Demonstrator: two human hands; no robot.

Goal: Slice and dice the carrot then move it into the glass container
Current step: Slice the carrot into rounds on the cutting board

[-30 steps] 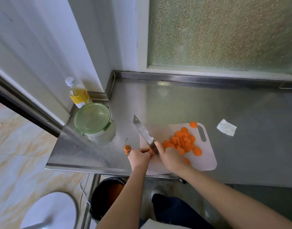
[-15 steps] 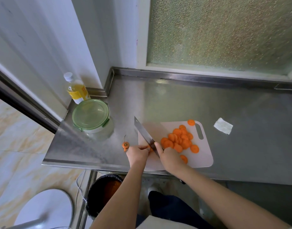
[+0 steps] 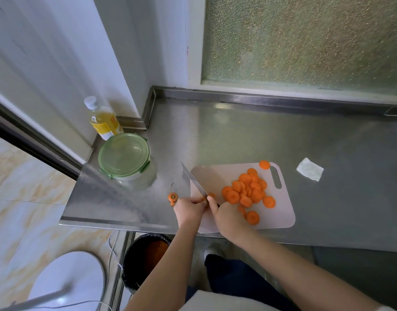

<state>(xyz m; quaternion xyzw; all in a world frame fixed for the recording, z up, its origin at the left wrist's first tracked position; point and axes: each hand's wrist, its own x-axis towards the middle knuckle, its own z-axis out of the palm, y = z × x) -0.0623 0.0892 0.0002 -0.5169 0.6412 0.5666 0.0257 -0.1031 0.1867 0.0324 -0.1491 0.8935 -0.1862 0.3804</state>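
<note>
At near-left edge of board [image 3: 280, 212] | your left hand [image 3: 188, 209] pinches carrot stub [image 3: 211, 195], right hand [image 3: 229, 218] grips knife [image 3: 194, 179] | blade position unchanged, stub tiny: slicing nearly done | slices [image 3: 246, 191] heaped mid-board | glass container [image 3: 125, 158] far-left, lidded.

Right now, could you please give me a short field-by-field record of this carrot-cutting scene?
left hand: holds the carrot stub on the cutting board
right hand: grips the knife, tip pointing away and left
carrot slices: heaped on the board, not diced
glass container: left of the board, green lid on
carrot top: on the counter, off the board
other: bottle behind the container; white paper right of the board
</note>
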